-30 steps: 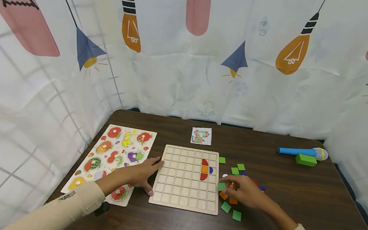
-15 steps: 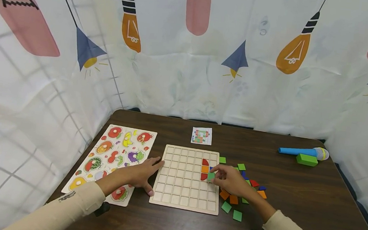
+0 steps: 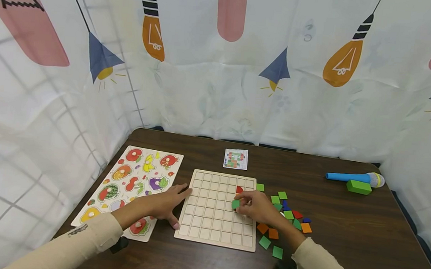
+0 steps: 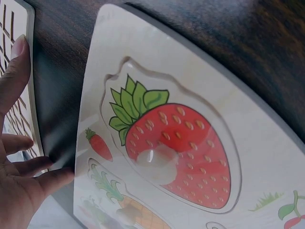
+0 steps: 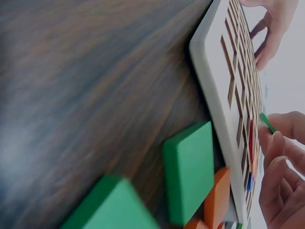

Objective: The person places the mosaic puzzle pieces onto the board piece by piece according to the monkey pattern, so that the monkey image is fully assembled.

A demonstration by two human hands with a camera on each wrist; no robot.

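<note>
A light wooden grid board lies on the dark table. My left hand rests with spread fingers along its left edge; in the left wrist view the thumb touches the board's rim. Over the right part of the board, my right hand pinches a green square tile between thumb and fingers. The right wrist view shows that tile edge-on above the grid. A red quarter-round piece sits in a cell just beyond the fingers. Other pieces in that area are mostly covered by the hand.
Loose green, orange, red and blue pieces lie right of the board. A fruit puzzle board is at the left. Behind the grid is a small pattern card. A blue toy microphone and green block stand far right.
My right hand has carried the green tile leftward from the loose pieces to above the board's right-hand columns. My left hand has stayed at the board's left edge.
</note>
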